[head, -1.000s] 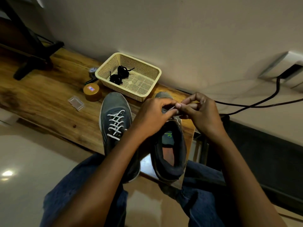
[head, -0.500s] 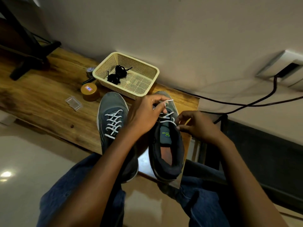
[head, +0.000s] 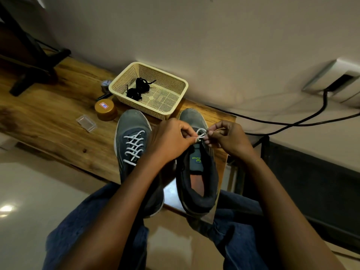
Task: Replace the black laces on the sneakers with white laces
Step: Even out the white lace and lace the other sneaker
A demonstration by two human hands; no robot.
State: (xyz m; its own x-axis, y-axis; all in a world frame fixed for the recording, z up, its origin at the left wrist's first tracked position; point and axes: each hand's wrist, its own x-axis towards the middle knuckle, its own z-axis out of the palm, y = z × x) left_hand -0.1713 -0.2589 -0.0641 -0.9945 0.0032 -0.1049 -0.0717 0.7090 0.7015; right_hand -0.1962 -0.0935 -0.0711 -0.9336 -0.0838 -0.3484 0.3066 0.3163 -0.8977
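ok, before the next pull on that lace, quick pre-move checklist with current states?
1. Both hands on the lace: ok. The left hand and the right hand each pinch the white lace over the right sneaker.
2. Lace free of tangles: cannot tell. A small loop shows between the hands; the rest is hidden.
3. Lower eyelets of the right sneaker threaded: cannot tell, the hands cover them.
4. Left sneaker done: ok, white lacing crosses its front.
5. Black laces out of the way: ok, they lie in the basket.
6. Sneakers steady: ok, both rest on the wooden table, heels over its edge.
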